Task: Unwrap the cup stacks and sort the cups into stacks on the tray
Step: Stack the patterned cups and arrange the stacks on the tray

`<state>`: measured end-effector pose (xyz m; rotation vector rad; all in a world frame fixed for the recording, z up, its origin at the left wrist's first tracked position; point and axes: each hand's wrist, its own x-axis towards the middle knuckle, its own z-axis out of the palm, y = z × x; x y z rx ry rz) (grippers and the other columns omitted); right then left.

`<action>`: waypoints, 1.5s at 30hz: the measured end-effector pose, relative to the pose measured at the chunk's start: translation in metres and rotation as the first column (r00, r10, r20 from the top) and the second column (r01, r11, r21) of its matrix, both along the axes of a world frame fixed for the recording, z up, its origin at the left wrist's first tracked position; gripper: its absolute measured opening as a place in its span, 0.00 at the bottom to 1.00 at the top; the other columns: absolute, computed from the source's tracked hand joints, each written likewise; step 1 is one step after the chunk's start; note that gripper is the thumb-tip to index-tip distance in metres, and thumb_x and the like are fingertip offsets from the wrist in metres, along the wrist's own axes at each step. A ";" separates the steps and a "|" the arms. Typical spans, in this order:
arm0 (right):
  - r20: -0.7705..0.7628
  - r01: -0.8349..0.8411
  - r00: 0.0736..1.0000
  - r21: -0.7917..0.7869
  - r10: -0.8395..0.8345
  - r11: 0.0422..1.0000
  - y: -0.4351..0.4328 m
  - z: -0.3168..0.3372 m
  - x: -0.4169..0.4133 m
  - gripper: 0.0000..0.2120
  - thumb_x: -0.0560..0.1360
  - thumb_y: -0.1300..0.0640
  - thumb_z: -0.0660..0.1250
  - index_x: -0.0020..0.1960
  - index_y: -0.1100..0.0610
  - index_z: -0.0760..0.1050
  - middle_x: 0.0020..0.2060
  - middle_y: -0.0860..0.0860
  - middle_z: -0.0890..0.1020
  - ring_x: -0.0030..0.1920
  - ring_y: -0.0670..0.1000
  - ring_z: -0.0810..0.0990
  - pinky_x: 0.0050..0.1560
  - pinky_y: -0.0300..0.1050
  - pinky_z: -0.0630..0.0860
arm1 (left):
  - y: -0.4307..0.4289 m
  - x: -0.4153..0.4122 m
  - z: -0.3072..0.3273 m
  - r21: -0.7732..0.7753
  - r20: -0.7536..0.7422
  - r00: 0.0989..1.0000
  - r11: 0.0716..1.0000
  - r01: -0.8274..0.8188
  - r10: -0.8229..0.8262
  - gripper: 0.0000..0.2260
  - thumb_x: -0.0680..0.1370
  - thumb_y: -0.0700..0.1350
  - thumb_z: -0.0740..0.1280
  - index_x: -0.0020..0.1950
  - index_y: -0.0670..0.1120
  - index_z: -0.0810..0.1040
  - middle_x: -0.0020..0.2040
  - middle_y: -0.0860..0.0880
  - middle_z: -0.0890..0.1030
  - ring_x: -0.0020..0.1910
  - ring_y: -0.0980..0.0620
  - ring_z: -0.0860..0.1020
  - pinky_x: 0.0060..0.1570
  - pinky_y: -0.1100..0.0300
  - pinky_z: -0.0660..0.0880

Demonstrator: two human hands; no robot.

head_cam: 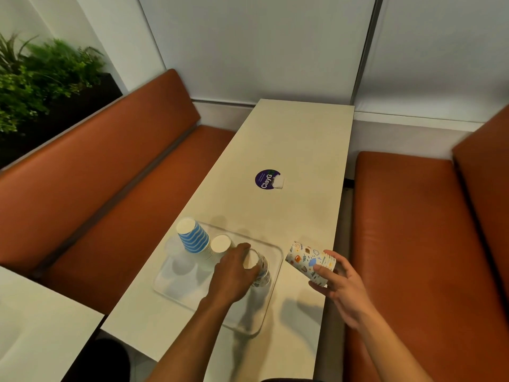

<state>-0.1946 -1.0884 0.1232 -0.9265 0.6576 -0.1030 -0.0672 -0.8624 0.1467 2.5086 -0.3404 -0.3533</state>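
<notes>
A clear plastic tray lies on the near end of the cream table. On it stand three upside-down cup stacks: blue-striped cups at the far left, plain white cups beside them, and cups with a colourful print to the right. My left hand grips the top of the printed stack from above. My right hand holds a short stack of printed cups on its side, just right of the tray and above the table edge.
A round purple sticker with a white scrap at its edge lies mid-table. Orange benches flank the table, one on the left, one on the right. A plant stands at the far left. A second table corner shows near left.
</notes>
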 end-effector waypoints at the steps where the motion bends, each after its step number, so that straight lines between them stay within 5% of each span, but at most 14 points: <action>1: 0.002 -0.004 1.000 -0.003 0.004 1.000 0.000 0.000 0.001 0.40 0.56 0.56 0.87 0.66 0.53 0.77 0.54 0.54 0.87 0.54 0.61 0.86 0.56 0.61 0.83 | -0.003 0.001 -0.006 0.047 -0.030 0.999 0.998 0.032 -0.031 0.25 0.78 0.56 0.70 0.74 0.52 0.70 0.69 0.51 0.77 0.68 0.47 0.74 0.64 0.54 0.70; 5: 0.003 -0.015 1.000 -0.020 0.015 1.000 0.000 0.000 0.002 0.30 0.66 0.64 0.78 0.66 0.54 0.76 0.51 0.53 0.87 0.55 0.61 0.86 0.60 0.65 0.81 | -0.012 0.006 -0.025 0.175 -0.091 0.990 0.977 0.124 -0.109 0.25 0.79 0.53 0.69 0.74 0.52 0.68 0.69 0.50 0.76 0.67 0.44 0.74 0.62 0.53 0.71; 18: -0.020 -0.089 0.996 -0.018 0.089 0.996 0.003 -0.009 0.007 0.31 0.64 0.63 0.80 0.66 0.53 0.78 0.60 0.60 0.83 0.57 0.63 0.85 0.59 0.65 0.81 | -0.019 0.000 -0.015 0.156 -0.048 0.991 0.979 0.128 -0.122 0.23 0.82 0.49 0.66 0.77 0.51 0.68 0.73 0.50 0.73 0.70 0.46 0.74 0.68 0.54 0.68; 20: -0.014 -0.112 0.994 -0.012 0.112 0.994 0.004 -0.008 0.009 0.31 0.64 0.63 0.80 0.66 0.53 0.78 0.61 0.61 0.82 0.58 0.63 0.85 0.59 0.65 0.81 | -0.019 -0.007 -0.002 0.021 -0.042 0.998 0.999 0.049 -0.048 0.15 0.83 0.50 0.64 0.70 0.52 0.76 0.66 0.52 0.79 0.59 0.48 0.81 0.60 0.54 0.74; 23: 0.002 -0.170 0.985 -0.008 0.170 0.985 0.008 -0.004 0.011 0.30 0.65 0.64 0.79 0.66 0.53 0.79 0.62 0.62 0.81 0.58 0.64 0.84 0.58 0.63 0.82 | -0.022 -0.014 0.016 -0.386 -0.372 0.927 0.900 -0.203 0.050 0.10 0.83 0.54 0.64 0.58 0.51 0.81 0.53 0.51 0.84 0.38 0.50 0.85 0.39 0.54 0.80; 26: 0.025 -0.222 0.975 -0.010 0.222 0.975 0.013 0.002 0.013 0.29 0.66 0.65 0.79 0.66 0.53 0.79 0.62 0.63 0.80 0.57 0.63 0.85 0.55 0.60 0.83 | -0.019 -0.013 0.021 -0.483 -0.540 0.841 0.832 -0.273 -0.038 0.13 0.82 0.55 0.68 0.61 0.49 0.81 0.51 0.46 0.86 0.40 0.47 0.85 0.39 0.55 0.80; 33: 0.023 -0.252 0.968 0.001 0.252 0.968 0.011 0.002 0.016 0.34 0.61 0.59 0.86 0.66 0.54 0.80 0.63 0.64 0.79 0.57 0.64 0.85 0.52 0.57 0.84 | -0.008 -0.008 0.021 -0.542 -0.559 0.829 0.750 -0.379 0.014 0.14 0.79 0.50 0.73 0.62 0.45 0.80 0.49 0.41 0.85 0.39 0.46 0.83 0.39 0.56 0.80; 35: 0.020 -0.236 0.972 0.001 0.236 0.972 0.009 0.000 0.016 0.41 0.54 0.54 0.89 0.65 0.53 0.80 0.63 0.64 0.79 0.57 0.63 0.85 0.52 0.58 0.84 | -0.007 -0.006 0.025 -0.557 -0.542 0.836 0.711 -0.430 0.081 0.13 0.80 0.47 0.72 0.62 0.45 0.80 0.50 0.41 0.85 0.36 0.47 0.82 0.35 0.57 0.79; 38: -0.010 -0.172 0.985 -0.004 0.172 0.985 0.006 -0.002 0.016 0.35 0.60 0.59 0.84 0.66 0.54 0.79 0.62 0.64 0.80 0.57 0.63 0.85 0.54 0.60 0.83 | 0.000 0.000 0.023 -0.543 -0.377 0.902 0.738 -0.400 0.211 0.11 0.78 0.49 0.72 0.60 0.54 0.79 0.54 0.47 0.83 0.39 0.47 0.84 0.35 0.56 0.79; 40: -0.034 -0.111 0.993 -0.009 0.110 0.994 0.004 -0.006 0.015 0.32 0.64 0.61 0.80 0.66 0.54 0.78 0.61 0.62 0.81 0.56 0.62 0.85 0.55 0.61 0.83 | 0.005 0.002 0.022 -0.453 -0.176 0.952 0.838 -0.306 0.252 0.14 0.74 0.56 0.72 0.59 0.62 0.76 0.58 0.55 0.81 0.50 0.48 0.84 0.47 0.52 0.82; 42: -0.047 -0.065 0.997 -0.018 0.064 0.998 0.002 -0.008 0.014 0.30 0.65 0.62 0.79 0.66 0.53 0.78 0.60 0.60 0.82 0.55 0.60 0.86 0.55 0.60 0.83 | 0.006 0.000 0.021 -0.295 -0.010 0.982 0.938 -0.185 0.191 0.20 0.75 0.55 0.72 0.67 0.59 0.75 0.64 0.56 0.78 0.61 0.52 0.79 0.61 0.55 0.76; 45: -0.051 -0.050 0.998 -0.018 0.049 0.999 0.002 -0.010 0.012 0.30 0.65 0.63 0.78 0.66 0.54 0.77 0.59 0.59 0.83 0.54 0.59 0.86 0.55 0.60 0.84 | 0.002 -0.007 0.015 -0.092 0.079 0.995 0.995 -0.046 0.054 0.23 0.79 0.52 0.70 0.74 0.52 0.71 0.70 0.53 0.74 0.68 0.51 0.73 0.64 0.57 0.69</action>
